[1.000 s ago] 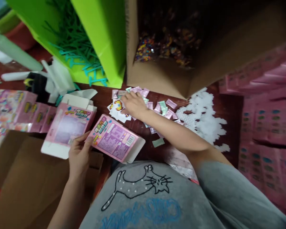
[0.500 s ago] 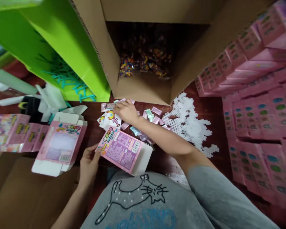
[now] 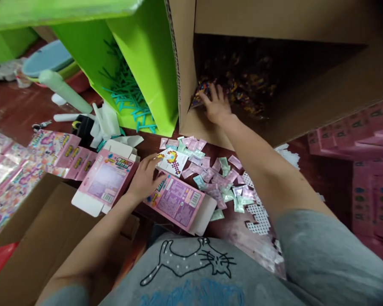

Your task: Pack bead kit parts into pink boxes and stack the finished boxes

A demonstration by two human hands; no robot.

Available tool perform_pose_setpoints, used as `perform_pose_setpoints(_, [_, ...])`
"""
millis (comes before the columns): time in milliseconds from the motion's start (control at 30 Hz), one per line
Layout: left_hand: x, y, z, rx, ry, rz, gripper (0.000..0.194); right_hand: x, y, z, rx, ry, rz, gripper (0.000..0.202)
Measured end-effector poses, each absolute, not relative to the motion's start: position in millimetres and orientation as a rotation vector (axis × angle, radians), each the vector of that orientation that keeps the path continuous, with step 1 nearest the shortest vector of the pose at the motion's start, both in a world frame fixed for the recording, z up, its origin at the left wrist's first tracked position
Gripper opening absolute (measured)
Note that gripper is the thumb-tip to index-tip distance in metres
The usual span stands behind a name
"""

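Observation:
My left hand (image 3: pixel 144 179) lies over the near corner of a stack of white cards (image 3: pixel 175 161) with a pixel pattern and the end of a pink box (image 3: pixel 175 202); its fingers are bent and partly apart, and whether it grips either is unclear. The box lies tilted, its white flap (image 3: pixel 204 216) open to the right. Inside the large cardboard box, my right hand (image 3: pixel 216 104) has its fingers spread on a bag of colorful beads (image 3: pixel 200 94). Small pink and green sachets (image 3: pixel 217 178) are scattered between the cards and my right forearm.
A green box (image 3: pixel 159 106) of teal sticks stands at the upper left. Another open pink box (image 3: pixel 105 182) lies left of my left hand. White perforated plates (image 3: pixel 258 219) and stacked pink boxes (image 3: pixel 373 195) are on the right.
My right hand has left the cards and sachets and reached up into the cardboard box. My left hand has moved up to the cards. The view has shifted left.

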State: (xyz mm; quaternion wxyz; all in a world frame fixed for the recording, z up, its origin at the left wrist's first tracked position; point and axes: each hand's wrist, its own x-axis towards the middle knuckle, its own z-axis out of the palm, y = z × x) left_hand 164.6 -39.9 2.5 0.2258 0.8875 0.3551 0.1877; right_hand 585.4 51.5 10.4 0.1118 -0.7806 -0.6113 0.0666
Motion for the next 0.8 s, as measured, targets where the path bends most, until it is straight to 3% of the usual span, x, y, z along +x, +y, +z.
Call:
perform_pose_setpoints(100, [191.6,-7.1,5.7,2.349,0.907,0.292,0.075,590.7,89.5,17.5,-2.224,-1.859,0.235,0.051])
perform_pose_setpoints(233, [196.6,19.1,9.4,2.286,0.792,0.06,0.079,581.6,93.6,15.2,-2.082,-1.986,0.241,0.026])
perform_pose_setpoints(367, [213.3,34.0,9.1,2.265,0.856,0.052,0.071,567.2,34.8,20.9,-1.902,-1.891,0.238,0.028])
perform_pose_setpoints(500, [253.7,49.5,5.5,2.445,0.787,-0.082,0.085,545.7,-60.5,35.6,-1.736,-1.5,0.397,0.042])
perform_pose_setpoints(567, [267.6,57.2,4.4,2.496,0.735,-0.151,0.066,536.6,-111.3,36.0,-1.606,-1.372,0.538,0.045])
perform_pose_setpoints(667, [273.6,68.9,4.6,2.479,0.739,-0.055,0.015,527.2,-183.9,26.4,-1.49,-1.211,0.749,0.048])
perform_pose_setpoints(800, [269.9,82.2,8.1,2.446,0.707,0.062,0.025,522.1,-260.9,11.4,-1.477,-1.104,0.963,0.048])
